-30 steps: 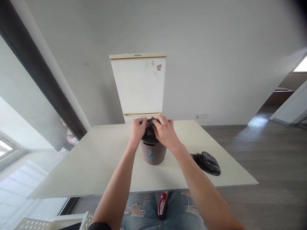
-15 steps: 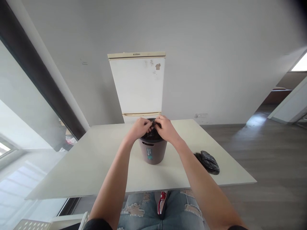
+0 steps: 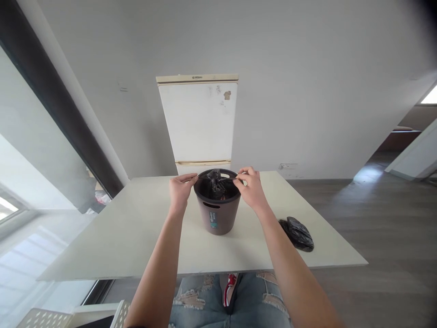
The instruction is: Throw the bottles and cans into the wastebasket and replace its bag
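A brownish-purple trash can with a dark rim and a teal label stands upright on the white table. Inside it sits a black plastic bag, bunched together into a knot-like gather at the top. My right hand pinches a thin, taut end of the bag at the right rim. At the left rim my left hand is closed in a pinch, with what looks like the other thin end stretched towards it. Folded black plastic bags lie on the table to the right of my right forearm.
The white table spans the space before me, its near edge just above my legs. Behind it a white refrigerator stands against the grey wall. A white perforated chair or rack is at lower left.
My hands have drawn apart from the middle of the can's mouth to its left and right rims. The gathered bag top now shows between them.
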Tool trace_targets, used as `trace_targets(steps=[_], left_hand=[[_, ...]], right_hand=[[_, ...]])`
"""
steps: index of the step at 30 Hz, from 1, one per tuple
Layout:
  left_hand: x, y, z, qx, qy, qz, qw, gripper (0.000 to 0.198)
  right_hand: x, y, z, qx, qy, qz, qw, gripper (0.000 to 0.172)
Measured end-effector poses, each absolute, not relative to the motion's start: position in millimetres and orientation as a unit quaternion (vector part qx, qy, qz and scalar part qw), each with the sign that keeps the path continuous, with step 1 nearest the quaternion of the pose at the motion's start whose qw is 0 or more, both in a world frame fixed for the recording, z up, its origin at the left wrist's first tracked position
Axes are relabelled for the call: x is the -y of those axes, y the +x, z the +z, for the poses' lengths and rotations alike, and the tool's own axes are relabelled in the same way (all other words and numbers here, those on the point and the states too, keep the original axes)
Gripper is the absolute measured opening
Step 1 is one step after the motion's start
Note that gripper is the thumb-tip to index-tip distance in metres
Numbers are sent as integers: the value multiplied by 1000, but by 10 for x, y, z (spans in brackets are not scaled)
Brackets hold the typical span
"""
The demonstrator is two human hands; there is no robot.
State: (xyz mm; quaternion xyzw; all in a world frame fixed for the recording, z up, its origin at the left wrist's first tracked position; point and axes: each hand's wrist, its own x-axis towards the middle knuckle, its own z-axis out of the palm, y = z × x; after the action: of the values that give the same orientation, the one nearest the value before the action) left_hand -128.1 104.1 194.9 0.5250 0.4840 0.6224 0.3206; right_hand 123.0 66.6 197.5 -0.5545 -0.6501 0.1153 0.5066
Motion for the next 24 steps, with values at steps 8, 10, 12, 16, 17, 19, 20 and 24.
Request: trace_targets(steps=[8,10,12,16,17,19,20,24], left_hand=[[-930,-1386,1904,-514,525,624,267,30],[-875,-1329,1996,-498,553,627,230,34],[-816,-1227,2117,-468,587,632,192,38],[-709,-997,2319,-408,654,621,144,33],[-693,-970,2336,-399,665,615,141,30],[-697,-992,2303,-389,670,618,137,26],[-722,-1043,2247,-388,659,630,133,25],[-989,-1395,1760,-426,605,657,147,28]], right_hand=[[-502,1245,2009,633,-561,88,526,26],[-483,1165,2127,644,-514,128,551,26],[-497,1051,2261,673,-452,213,546,25],[-629,811,2417,720,-401,347,447,32],[-672,768,2423,721,-403,361,433,34],[-754,715,2412,716,-407,361,438,35],[-791,702,2405,713,-405,352,452,34],[-921,685,2437,696,-356,336,526,33]])
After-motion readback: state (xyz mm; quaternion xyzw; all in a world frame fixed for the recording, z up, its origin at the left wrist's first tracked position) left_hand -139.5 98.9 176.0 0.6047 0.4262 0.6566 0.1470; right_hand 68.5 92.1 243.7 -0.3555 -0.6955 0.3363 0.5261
